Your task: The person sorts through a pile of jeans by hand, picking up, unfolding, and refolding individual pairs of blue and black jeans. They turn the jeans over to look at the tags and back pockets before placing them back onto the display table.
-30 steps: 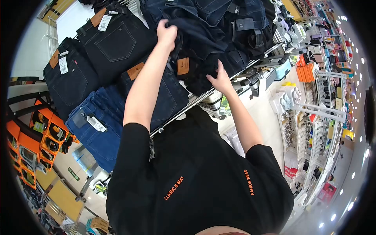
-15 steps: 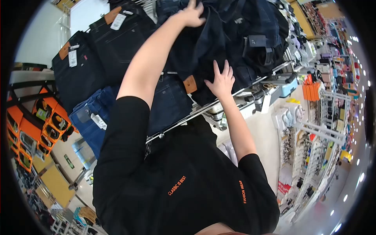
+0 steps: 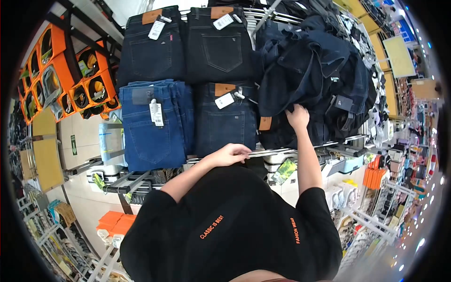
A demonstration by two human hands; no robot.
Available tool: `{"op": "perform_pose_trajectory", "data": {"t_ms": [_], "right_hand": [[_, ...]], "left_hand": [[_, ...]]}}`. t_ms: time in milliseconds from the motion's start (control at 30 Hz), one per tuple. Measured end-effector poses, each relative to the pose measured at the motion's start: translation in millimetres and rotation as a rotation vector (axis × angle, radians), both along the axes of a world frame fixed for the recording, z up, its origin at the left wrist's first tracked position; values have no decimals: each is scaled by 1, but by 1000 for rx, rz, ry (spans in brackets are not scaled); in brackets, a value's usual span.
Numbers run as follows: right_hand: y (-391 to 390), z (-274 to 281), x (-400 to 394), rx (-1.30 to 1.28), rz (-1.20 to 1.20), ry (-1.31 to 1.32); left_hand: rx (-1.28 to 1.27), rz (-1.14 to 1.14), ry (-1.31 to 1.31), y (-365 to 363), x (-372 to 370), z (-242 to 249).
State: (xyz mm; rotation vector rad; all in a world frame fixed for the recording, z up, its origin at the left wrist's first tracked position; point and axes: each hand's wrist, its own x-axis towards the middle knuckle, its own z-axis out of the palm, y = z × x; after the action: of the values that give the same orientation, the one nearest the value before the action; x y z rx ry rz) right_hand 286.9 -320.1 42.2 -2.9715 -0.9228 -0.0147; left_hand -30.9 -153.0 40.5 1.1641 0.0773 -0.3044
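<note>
Handling rumpled dark jeans (image 3: 312, 66) beside a folded stack (image 3: 225, 136)

Right of that folded stack, the jeans lie heaped and creased. The person's right hand (image 3: 298, 117) is at their near side, fingers curled against the cloth. The left hand (image 3: 229, 155) is just in front of the stack, loosely bent beside the metal rail (image 3: 270, 152). From where I stand, I can't tell whether either hand grips anything. Bright blue jeans (image 3: 150, 144) lie left of the stack, black folded jeans (image 3: 221, 54) behind it.
</note>
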Motion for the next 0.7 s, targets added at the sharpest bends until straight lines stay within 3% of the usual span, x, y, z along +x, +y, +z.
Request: {"op": "perform_pose_trajectory", "data": {"t_ms": [100, 200, 267, 400, 467, 633, 700], "right_hand": [[-1, 49, -37, 288, -192, 167], [-28, 81, -58, 825, -355, 637], [-31, 127, -79, 903, -352, 746], [-48, 194, -100, 908, -334, 699], [-69, 204, -97, 1146, -415, 823], [-99, 226, -110, 1544, -419, 763], [-101, 235, -133, 1648, -403, 704]], "left_hand": [[-113, 192, -11, 25, -36, -9], [-195, 300, -24, 34, -50, 6], [-170, 287, 7, 37, -45, 16], [5, 198, 49, 31, -26, 11], [34, 174, 63, 25, -18, 2], [-437, 76, 39, 17, 7, 3], [-554, 153, 73, 12, 32, 18]]}}
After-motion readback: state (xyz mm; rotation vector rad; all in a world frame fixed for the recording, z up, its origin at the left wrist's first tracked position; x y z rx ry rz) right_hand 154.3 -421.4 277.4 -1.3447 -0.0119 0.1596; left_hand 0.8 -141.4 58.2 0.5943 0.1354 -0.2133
